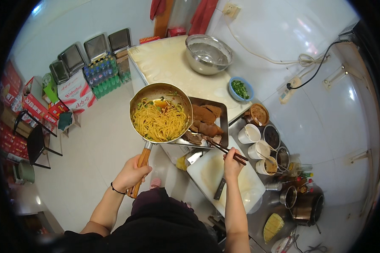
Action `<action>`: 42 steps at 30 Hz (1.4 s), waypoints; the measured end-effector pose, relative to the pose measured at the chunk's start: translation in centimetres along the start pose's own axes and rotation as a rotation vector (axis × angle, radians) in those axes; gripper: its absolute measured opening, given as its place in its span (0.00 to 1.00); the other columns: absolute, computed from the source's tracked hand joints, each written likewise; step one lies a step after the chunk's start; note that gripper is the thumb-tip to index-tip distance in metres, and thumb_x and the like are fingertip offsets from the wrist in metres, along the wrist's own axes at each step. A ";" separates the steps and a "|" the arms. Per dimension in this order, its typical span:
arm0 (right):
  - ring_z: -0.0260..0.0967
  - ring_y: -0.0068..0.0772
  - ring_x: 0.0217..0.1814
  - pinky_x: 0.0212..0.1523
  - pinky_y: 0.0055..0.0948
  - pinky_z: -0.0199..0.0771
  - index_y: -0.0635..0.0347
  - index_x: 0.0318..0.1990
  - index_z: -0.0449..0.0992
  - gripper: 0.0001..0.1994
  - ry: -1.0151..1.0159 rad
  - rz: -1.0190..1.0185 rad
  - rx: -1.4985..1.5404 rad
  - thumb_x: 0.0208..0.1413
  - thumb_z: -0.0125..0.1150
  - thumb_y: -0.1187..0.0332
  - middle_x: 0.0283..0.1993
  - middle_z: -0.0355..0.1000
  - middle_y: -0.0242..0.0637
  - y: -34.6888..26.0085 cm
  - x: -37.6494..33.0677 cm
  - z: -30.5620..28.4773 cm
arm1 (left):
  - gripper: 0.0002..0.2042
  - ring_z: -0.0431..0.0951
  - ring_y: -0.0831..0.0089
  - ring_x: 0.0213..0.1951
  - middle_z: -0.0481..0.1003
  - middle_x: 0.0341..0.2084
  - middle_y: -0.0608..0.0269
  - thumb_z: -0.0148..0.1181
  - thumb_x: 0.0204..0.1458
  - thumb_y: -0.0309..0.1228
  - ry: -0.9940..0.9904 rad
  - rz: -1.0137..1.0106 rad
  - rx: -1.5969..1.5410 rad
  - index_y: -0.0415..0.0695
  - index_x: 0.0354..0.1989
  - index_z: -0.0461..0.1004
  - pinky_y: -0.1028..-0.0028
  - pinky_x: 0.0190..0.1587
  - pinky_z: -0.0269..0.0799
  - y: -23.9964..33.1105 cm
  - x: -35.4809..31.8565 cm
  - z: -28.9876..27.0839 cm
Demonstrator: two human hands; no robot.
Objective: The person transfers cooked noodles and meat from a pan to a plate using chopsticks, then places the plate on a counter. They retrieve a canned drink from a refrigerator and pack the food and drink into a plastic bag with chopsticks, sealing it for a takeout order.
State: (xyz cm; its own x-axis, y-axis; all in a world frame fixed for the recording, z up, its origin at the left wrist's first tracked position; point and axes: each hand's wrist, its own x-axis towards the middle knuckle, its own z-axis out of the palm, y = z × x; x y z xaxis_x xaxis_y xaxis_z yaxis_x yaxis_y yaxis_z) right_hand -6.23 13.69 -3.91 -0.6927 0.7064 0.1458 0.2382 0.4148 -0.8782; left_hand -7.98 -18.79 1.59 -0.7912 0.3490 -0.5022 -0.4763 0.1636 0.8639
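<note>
My left hand [133, 172] is closed round the wooden handle of a saucepan [133, 110], held up in front of me. Yellow noodles [160, 120] with bits of green and brown sauce lie in it. Between the fingers of my right hand [233, 163] is a pair of dark chopsticks [223, 148], their tips pointing at the meat in a metal tray [226, 114]. Large brown pieces of cooked meat [204, 118] fill that tray, partly hidden by the pan. Below my right hand a knife [219, 189] with a dark handle rests on a white cutting board [207, 168].
A steel bowl [209, 55] and a blue bowl of chopped greens [240, 89] stand on the far table [164, 59]. Several seasoning tubs [259, 149] line the right side by the wall, near a pot [307, 206]. A black chair [37, 145] and drink bottles [101, 76] are at left.
</note>
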 end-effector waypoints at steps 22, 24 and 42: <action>0.64 0.16 0.20 0.22 0.16 0.65 0.64 0.33 0.70 0.13 -0.068 -0.078 0.275 0.60 0.44 0.64 0.21 0.67 0.31 -8.8 -0.9 -3.3 | 0.07 0.65 0.81 0.16 0.65 0.16 0.68 0.53 0.46 0.28 -0.045 -0.024 0.093 0.41 0.27 0.62 0.80 0.19 0.65 -1.5 1.1 1.3; 0.65 0.19 0.20 0.22 0.21 0.65 0.64 0.30 0.71 0.13 -0.058 -0.079 0.126 0.58 0.46 0.64 0.18 0.68 0.33 -5.5 -0.4 -3.0 | 0.07 0.65 0.81 0.16 0.64 0.16 0.68 0.53 0.46 0.27 -0.028 -0.028 0.098 0.42 0.27 0.62 0.80 0.20 0.65 -1.1 1.0 1.3; 0.69 0.24 0.21 0.25 0.23 0.68 0.65 0.29 0.73 0.12 -0.018 -0.067 0.123 0.55 0.48 0.65 0.19 0.71 0.37 -2.2 -1.9 -2.9 | 0.07 0.64 0.81 0.16 0.65 0.16 0.68 0.54 0.46 0.28 -0.010 -0.018 0.112 0.41 0.27 0.62 0.80 0.20 0.65 -1.0 0.7 1.3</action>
State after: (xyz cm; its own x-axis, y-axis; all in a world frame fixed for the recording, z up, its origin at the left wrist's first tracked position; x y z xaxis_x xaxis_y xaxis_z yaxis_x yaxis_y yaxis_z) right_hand -3.45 13.05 -0.94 -0.7169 0.6683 0.1986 0.1065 0.3865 -0.9161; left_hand -7.59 -17.54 0.37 -0.7788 0.3539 -0.5178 -0.4443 0.2714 0.8538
